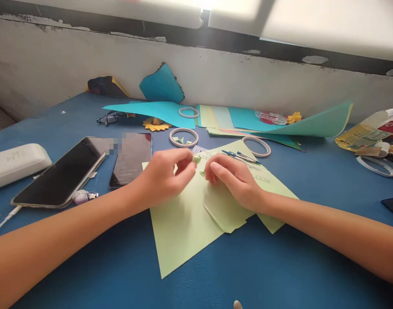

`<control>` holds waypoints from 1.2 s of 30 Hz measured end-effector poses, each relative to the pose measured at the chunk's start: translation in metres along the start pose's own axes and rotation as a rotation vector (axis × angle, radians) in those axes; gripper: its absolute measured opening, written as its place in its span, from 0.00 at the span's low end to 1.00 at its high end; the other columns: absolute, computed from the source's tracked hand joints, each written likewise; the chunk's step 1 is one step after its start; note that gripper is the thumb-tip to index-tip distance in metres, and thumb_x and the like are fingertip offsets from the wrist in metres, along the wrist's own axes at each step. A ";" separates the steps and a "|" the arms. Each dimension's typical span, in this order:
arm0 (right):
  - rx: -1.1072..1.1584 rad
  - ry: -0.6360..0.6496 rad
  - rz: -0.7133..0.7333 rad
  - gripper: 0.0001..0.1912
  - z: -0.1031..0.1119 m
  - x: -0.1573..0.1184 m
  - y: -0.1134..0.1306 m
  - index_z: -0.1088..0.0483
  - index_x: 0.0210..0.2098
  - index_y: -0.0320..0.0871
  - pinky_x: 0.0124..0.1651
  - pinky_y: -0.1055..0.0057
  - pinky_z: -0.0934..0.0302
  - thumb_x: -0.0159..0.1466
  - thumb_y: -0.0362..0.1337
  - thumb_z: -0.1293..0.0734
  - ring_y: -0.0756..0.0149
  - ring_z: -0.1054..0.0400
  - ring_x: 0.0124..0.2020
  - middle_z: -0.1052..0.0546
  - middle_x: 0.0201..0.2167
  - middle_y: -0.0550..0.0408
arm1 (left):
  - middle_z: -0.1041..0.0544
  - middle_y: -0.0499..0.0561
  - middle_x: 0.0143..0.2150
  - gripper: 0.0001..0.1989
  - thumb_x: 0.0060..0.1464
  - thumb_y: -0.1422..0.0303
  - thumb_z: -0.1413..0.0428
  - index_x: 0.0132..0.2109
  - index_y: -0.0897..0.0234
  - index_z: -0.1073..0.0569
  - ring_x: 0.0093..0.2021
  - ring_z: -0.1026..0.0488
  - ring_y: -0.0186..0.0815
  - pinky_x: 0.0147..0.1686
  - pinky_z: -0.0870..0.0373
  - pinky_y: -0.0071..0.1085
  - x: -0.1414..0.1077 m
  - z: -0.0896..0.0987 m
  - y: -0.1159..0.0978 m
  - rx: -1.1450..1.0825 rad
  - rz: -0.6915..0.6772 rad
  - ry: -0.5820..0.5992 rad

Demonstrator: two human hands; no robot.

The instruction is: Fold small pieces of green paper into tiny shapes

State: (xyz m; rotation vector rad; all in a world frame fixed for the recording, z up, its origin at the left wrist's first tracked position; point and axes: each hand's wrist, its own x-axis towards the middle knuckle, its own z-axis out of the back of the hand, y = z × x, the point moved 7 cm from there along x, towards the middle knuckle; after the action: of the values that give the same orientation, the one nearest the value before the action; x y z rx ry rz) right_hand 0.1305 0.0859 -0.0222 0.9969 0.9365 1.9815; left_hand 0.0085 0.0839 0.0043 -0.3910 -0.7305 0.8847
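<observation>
My left hand (169, 174) pinches a small folded piece of green paper (196, 159) between thumb and forefinger. Close by on the right, my right hand (231, 178) is closed, its fingers curled down over the paper. Another tiny green paper piece (202, 173) shows beside its fingertips; whether it is gripped, I cannot tell. Below both hands lie a light green sheet (180, 231) and a smaller cut green piece (228, 214). Pens (239, 157) and a clear ruler (262, 175) rest on the sheet just behind my right hand.
Tape rings (260, 146) lie behind the hands; one ring (184, 130) encloses small green scraps. Two phones (59, 174) and a white case (17, 165) are at left. Blue sheets (144, 109) and yellow paper flowers (156, 124) lie farther back. A bottle (370, 131) is at right.
</observation>
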 end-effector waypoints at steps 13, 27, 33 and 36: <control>-0.678 0.014 0.051 0.11 -0.004 0.000 -0.010 0.30 0.41 0.41 0.43 0.63 0.40 0.62 0.32 0.42 0.60 0.36 0.40 0.29 0.37 0.49 | 0.44 0.42 0.20 0.12 0.52 0.66 0.51 0.23 0.64 0.41 0.22 0.48 0.28 0.22 0.51 0.26 -0.002 -0.002 0.026 0.043 0.294 0.040; 0.185 -0.128 -0.112 0.06 0.009 0.008 -0.010 0.27 0.33 0.44 0.34 0.73 0.38 0.59 0.36 0.35 0.71 0.33 0.30 0.25 0.28 0.58 | 0.40 0.41 0.21 0.13 0.54 0.65 0.50 0.24 0.64 0.38 0.23 0.44 0.26 0.23 0.47 0.24 -0.007 -0.011 0.019 -0.287 0.367 0.043; 0.336 -0.109 -0.171 0.06 0.006 0.007 -0.018 0.26 0.34 0.45 0.35 0.73 0.38 0.59 0.38 0.34 0.72 0.34 0.30 0.26 0.29 0.58 | 0.32 0.43 0.26 0.08 0.54 0.65 0.48 0.30 0.64 0.30 0.27 0.38 0.27 0.25 0.43 0.23 -0.010 -0.019 0.017 -0.474 0.369 0.070; 0.341 -0.097 -0.176 0.06 0.005 0.006 -0.018 0.26 0.34 0.45 0.35 0.73 0.38 0.59 0.39 0.34 0.72 0.33 0.30 0.26 0.28 0.58 | 0.27 0.46 0.32 0.09 0.54 0.64 0.48 0.34 0.63 0.28 0.32 0.34 0.30 0.26 0.40 0.23 -0.011 -0.022 0.017 -0.529 0.380 0.076</control>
State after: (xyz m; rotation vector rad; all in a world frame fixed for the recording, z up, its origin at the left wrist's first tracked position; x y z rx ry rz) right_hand 0.1364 0.1010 -0.0329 1.1411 1.2894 1.6456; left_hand 0.0097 0.0845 -0.0257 -1.0543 -0.8307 1.0178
